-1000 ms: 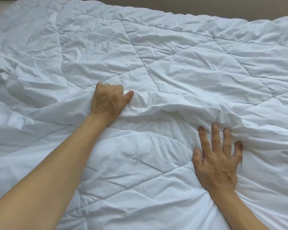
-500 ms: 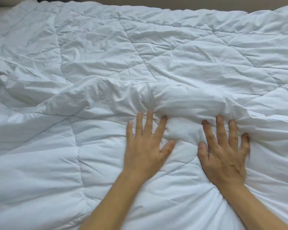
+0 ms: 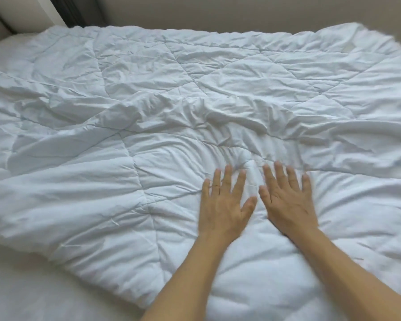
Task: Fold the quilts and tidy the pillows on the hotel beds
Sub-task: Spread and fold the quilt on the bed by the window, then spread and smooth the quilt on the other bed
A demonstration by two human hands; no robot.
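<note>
Lying spread across most of the bed, the quilt reaches from the far edge down to the near right corner, while its near left edge runs on a slant and leaves a bare strip of sheet at the near left corner. A thick ridge of bunched cloth crosses its middle from left to right, and finer creases fan out just beyond the fingertips. Both hands are flat on the quilt near its centre, side by side and just apart: the left hand and the right hand each have fingers straight and spread, palms down, gripping nothing. The frame is somewhat blurred, so how hard they press cannot be told. By my judgement this is smoothing ahead of a fold. Pushing flat-handed toward the far edge could heap more cloth into the ridge instead of flattening it, and a fold laid over that ridge would come out lumpy and uneven. The slanted left edge is another risk: folding without squaring it first would leave the corners mismatched. With nothing held, the slick cover may also slide under the palms over its filling, or the whole quilt may creep toward the far edge. No pillows are in view.
</note>
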